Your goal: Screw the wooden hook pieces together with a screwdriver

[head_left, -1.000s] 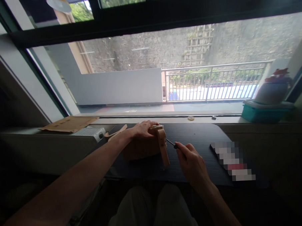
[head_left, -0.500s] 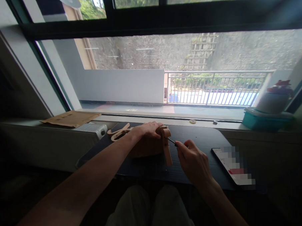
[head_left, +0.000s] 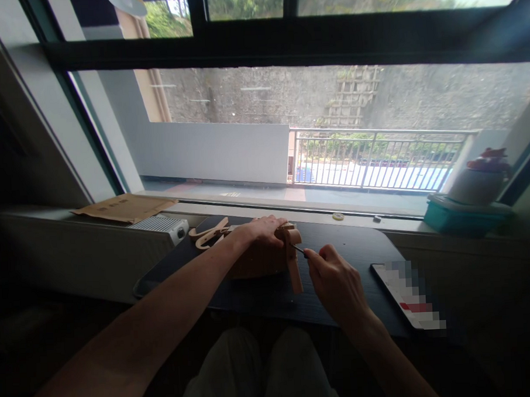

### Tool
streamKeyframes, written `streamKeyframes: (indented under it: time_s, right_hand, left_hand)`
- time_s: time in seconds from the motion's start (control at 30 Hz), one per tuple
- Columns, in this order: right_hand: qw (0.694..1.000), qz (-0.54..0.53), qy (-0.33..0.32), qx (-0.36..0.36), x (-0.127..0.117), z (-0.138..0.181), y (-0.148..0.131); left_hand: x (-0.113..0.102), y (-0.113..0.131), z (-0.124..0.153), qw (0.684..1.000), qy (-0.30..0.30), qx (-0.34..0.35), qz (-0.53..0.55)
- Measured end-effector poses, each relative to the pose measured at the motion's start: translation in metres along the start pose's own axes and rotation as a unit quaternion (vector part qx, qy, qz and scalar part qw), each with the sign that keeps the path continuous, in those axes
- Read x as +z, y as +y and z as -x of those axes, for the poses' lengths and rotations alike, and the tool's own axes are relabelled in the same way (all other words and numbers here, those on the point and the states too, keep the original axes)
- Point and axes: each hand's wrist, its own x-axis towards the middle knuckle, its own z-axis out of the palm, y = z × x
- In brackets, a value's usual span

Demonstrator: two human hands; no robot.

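Observation:
On the dark table lies a brown piece that looks like a leather bag (head_left: 261, 262), dim and partly covered by my left arm. My left hand (head_left: 266, 229) rests over its top, fingers and thumb gripping its right end. A tan strap (head_left: 295, 270) hangs down at that end, with a curled part above. My right hand (head_left: 335, 280) is closed around a thin dark-handled tool, like a screwdriver or awl (head_left: 299, 251). Its metal shaft points left and reaches the strap; the tip is too small to make out. More tan straps (head_left: 209, 233) lie left of the bag.
A phone (head_left: 403, 295) lies on the right of the table (head_left: 355, 241). Behind, the windowsill carries a tape roll (head_left: 338, 217), a small grey object (head_left: 377, 219) and a teal box (head_left: 463, 214) beneath a pale container. A brown envelope (head_left: 125, 208) and a white heater (head_left: 161, 226) are left.
The tool and my right hand have shifted slightly left and the strap's upper part has moved a little. My left hand keeps its hold. The view has tilted slightly.

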Motion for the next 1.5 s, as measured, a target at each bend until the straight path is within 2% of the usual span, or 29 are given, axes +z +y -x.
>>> streamKeyframes:
  time_s: [0.17, 0.27, 0.67, 0.93, 1.1, 1.23, 1.5]
  right_hand:
    - [0.994, 0.084, 0.007, -0.076, -0.002, 0.0, -0.006]
    - [0.991, 0.105, 0.001, -0.086, -0.003, 0.003, -0.006]
    - [0.992, 0.119, 0.008, -0.048, 0.001, 0.002, -0.012]
    - [0.995, 0.02, -0.06, 0.073, -0.001, 0.003, -0.011]
    - [0.997, 0.032, -0.05, 0.045, -0.007, 0.002, -0.01]
    - [0.998, 0.045, -0.032, 0.017, -0.003, 0.004, -0.008]
    - [0.997, -0.032, -0.016, 0.065, 0.006, 0.01, -0.008]
  left_hand:
    - [0.002, 0.002, 0.002, 1.0, 0.013, -0.004, 0.003]
    - [0.004, 0.005, 0.005, 0.999, 0.033, 0.0, 0.0]
    - [0.008, 0.011, 0.009, 0.999, 0.048, -0.016, 0.004]
    - [0.005, 0.015, 0.01, 0.998, 0.048, -0.036, 0.002]
    - [0.007, 0.012, 0.009, 0.998, 0.055, -0.024, 0.004]
    - [0.008, 0.012, 0.009, 0.998, 0.059, -0.021, 0.005]
    - [0.01, 0.011, 0.008, 0.998, 0.063, -0.022, -0.001]
